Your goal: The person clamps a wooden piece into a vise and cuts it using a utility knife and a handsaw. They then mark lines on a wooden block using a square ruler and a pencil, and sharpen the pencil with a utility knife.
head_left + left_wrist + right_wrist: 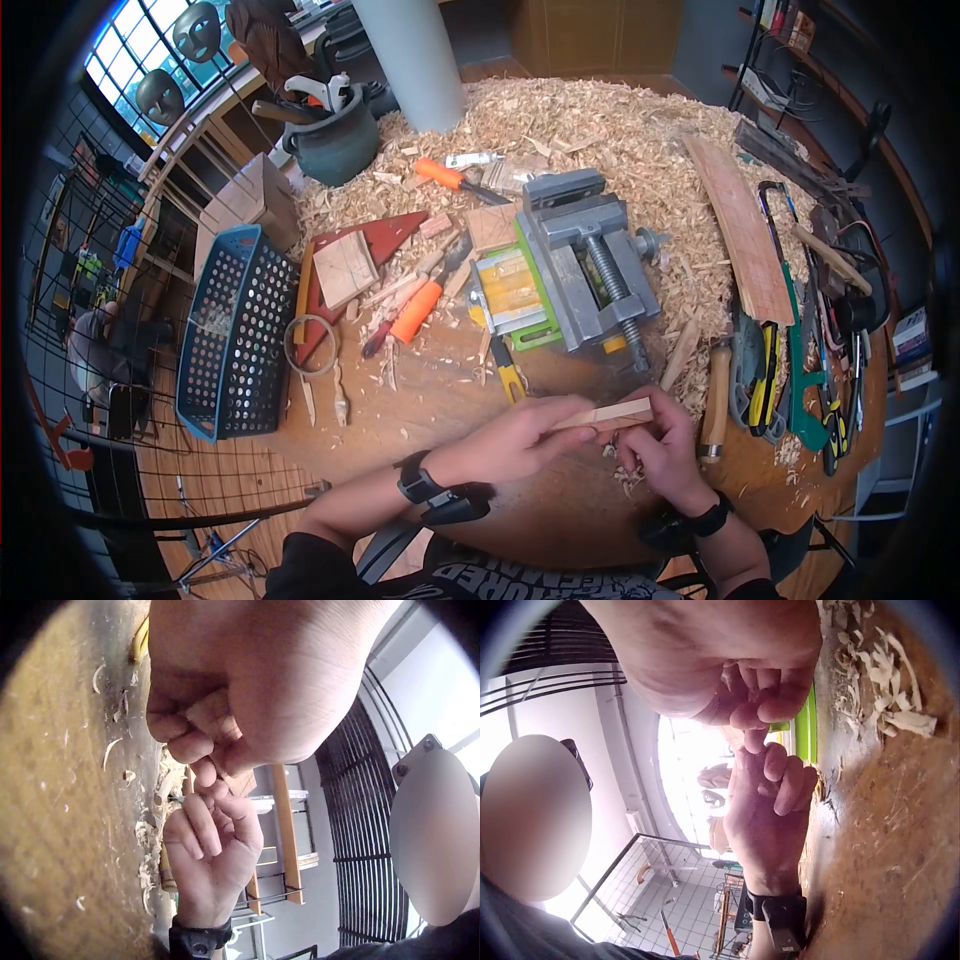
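Note:
A small pale wooden block (617, 412) is held between both hands above the table's near edge. The left hand (520, 435) grips its left end, with the thumb along the near side; in the left wrist view the left hand (262, 682) has its fingers curled round the wood (210, 712). At the block's right end the right hand (665, 450) pinches it. In the right wrist view the right hand (720, 660) has curled fingers that meet the left hand's fingertips, and most of the block is hidden.
Beyond the hands stands a grey metal vise (590, 265). Orange-handled tools (417, 311) and a red triangular board (385, 238) lie left of it, beside a blue basket (235, 340). Wood shavings (640, 130) heap at the back. Saws, knives and a wooden handle (716, 400) lie right.

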